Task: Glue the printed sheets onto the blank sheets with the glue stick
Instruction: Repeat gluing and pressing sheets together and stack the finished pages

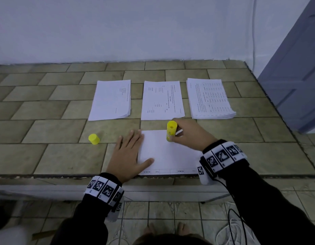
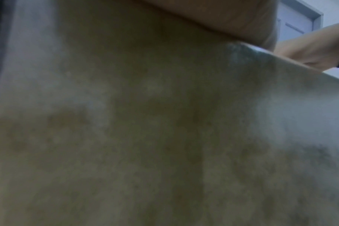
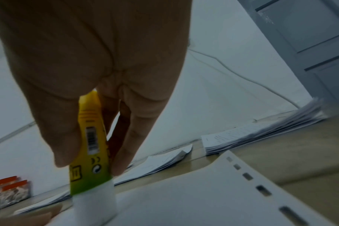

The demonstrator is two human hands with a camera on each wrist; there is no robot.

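Where blurred, left wrist view unreadable

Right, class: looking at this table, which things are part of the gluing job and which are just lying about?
Part of the job:
- yellow glue stick, gripped by the right hand
- white sheet, pressed flat by the left hand
- three stacks of printed paper sheets
- yellow cylindrical cap

Lying about:
- orange-topped clear packets
- white cable on the floor

The right hand (image 1: 190, 133) holds the glue stick (image 1: 171, 130) upright on the sheet (image 1: 170, 154) beneath it; the left hand (image 1: 129, 154) lies flat on that sheet's left edge; the cap (image 1: 94, 139) stands left of it; three paper stacks (image 1: 162, 100) lie beyond both hands on the table (image 1: 47, 121).
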